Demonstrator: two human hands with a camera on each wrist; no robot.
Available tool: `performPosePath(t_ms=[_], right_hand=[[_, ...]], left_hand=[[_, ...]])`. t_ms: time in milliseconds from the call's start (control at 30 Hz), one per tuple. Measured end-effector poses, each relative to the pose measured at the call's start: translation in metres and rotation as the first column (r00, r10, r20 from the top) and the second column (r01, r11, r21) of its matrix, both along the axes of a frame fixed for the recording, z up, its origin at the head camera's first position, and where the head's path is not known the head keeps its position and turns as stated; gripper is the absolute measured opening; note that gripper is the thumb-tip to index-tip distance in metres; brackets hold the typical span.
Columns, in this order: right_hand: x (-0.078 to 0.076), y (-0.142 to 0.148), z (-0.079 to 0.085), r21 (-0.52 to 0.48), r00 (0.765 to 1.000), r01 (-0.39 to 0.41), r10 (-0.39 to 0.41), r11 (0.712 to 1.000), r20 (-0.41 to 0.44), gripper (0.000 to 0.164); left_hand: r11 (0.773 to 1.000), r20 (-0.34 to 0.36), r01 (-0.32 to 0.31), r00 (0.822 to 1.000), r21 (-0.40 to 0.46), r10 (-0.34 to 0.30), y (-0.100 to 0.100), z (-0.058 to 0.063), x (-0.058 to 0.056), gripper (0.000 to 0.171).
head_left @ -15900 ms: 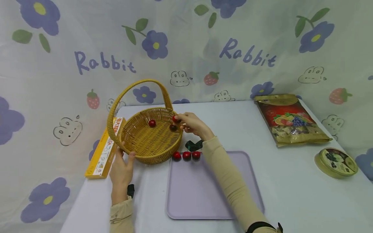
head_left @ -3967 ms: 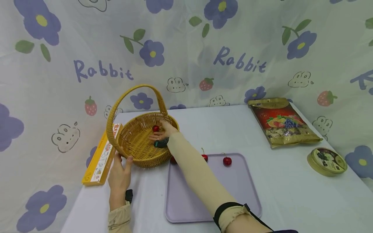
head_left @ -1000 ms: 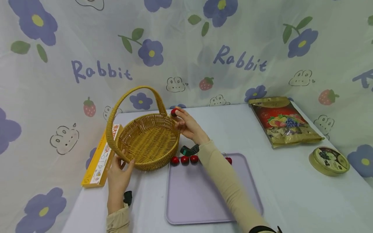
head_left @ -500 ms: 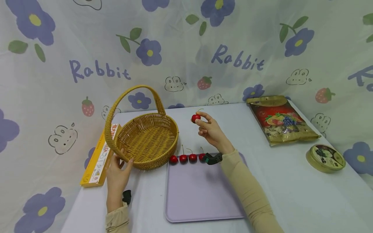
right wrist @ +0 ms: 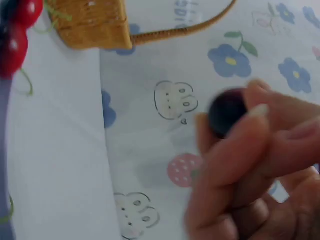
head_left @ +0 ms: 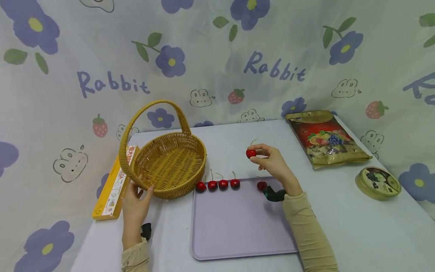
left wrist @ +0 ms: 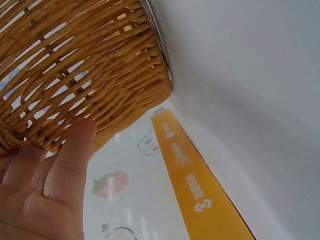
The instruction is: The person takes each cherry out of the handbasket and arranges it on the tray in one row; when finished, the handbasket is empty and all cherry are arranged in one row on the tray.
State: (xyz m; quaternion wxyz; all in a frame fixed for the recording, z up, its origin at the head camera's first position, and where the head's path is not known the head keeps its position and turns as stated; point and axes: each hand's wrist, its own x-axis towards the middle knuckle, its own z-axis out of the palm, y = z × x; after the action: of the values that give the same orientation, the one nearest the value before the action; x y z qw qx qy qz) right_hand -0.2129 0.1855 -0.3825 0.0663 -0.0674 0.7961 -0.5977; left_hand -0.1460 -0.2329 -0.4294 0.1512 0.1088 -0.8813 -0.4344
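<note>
My left hand [head_left: 135, 206] grips the near left rim of a wicker basket [head_left: 170, 190] with a tall arched handle. Fingers and thumb also show against the weave in the left wrist view. No fruit shows inside the basket. Between thumb and fingers, my right hand [head_left: 274, 163] pinches a red cherry [head_left: 250, 153], its stem pointing up, above the table just behind a lilac tray [head_left: 238, 252]. In the right wrist view that cherry [right wrist: 226, 112] looks dark. Several cherries [head_left: 223, 184] line the tray's back edge; another cherry [head_left: 262, 185] sits farther right, beside the wrist strap.
A yellow pasta box [head_left: 113, 189] lies left of the basket, close to my left hand. At the back right is a red and gold snack bag [head_left: 327, 139], with a round gold tin [head_left: 378, 183] in front of it. A patterned curtain [head_left: 217, 56] hangs behind the table.
Earlier cherries lay in the basket; my right hand reached in, took one out and carried it right, past the row. One cherry joined the tray's right side. My left hand stayed at the basket.
</note>
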Motion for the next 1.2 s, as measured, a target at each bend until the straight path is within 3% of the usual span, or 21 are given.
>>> performPosePath(t_ms=[100, 300, 433, 567, 667, 733, 1033, 1200], right_hand=[[0.005, -0.002, 0.002, 0.167, 0.999, -0.053, 0.054, 0.985, 0.0, 0.032], [0.012, -0.014, -0.005, 0.42, 0.997, -0.069, 0.075, 0.905, 0.004, 0.028], [0.018, -0.023, -0.014, 0.596, 0.998, -0.043, 0.058, 0.802, -0.007, 0.027], [0.026, -0.036, -0.024, 0.744, 0.995, 0.0, 0.072, 0.668, -0.065, 0.026], [0.031, -0.045, -0.03, 0.822, 0.987, 0.038, 0.106, 0.569, -0.119, 0.025], [0.034, -0.05, -0.033, 0.848, 0.981, 0.064, 0.122, 0.526, -0.15, 0.024], [0.042, -0.059, -0.042, 0.893, 0.967, 0.162, 0.112, 0.419, -0.228, 0.032], [0.044, -0.063, -0.047, 0.902, 0.968, 0.166, 0.11, 0.399, -0.227, 0.032]], left_hand=[[1.0, 0.027, -0.011, 1.0, 0.006, 0.011, -0.001, 0.0, 0.002, 0.06], [1.0, 0.039, -0.011, 0.999, 0.009, 0.01, -0.002, 0.001, 0.004, 0.061], [1.0, 0.025, -0.01, 1.0, 0.004, 0.01, -0.002, 0.001, 0.004, 0.059], [1.0, 0.02, -0.008, 1.0, 0.0, 0.008, -0.002, 0.002, 0.003, 0.059], [1.0, 0.012, -0.008, 1.0, -0.005, 0.008, -0.002, 0.001, 0.002, 0.059], [1.0, 0.012, -0.006, 1.0, -0.004, 0.006, -0.002, 0.0, 0.002, 0.059], [1.0, 0.038, 0.006, 0.999, 0.01, -0.006, -0.002, 0.001, 0.001, 0.06], [1.0, 0.065, 0.021, 0.998, -0.005, -0.021, -0.003, 0.005, 0.001, 0.061]])
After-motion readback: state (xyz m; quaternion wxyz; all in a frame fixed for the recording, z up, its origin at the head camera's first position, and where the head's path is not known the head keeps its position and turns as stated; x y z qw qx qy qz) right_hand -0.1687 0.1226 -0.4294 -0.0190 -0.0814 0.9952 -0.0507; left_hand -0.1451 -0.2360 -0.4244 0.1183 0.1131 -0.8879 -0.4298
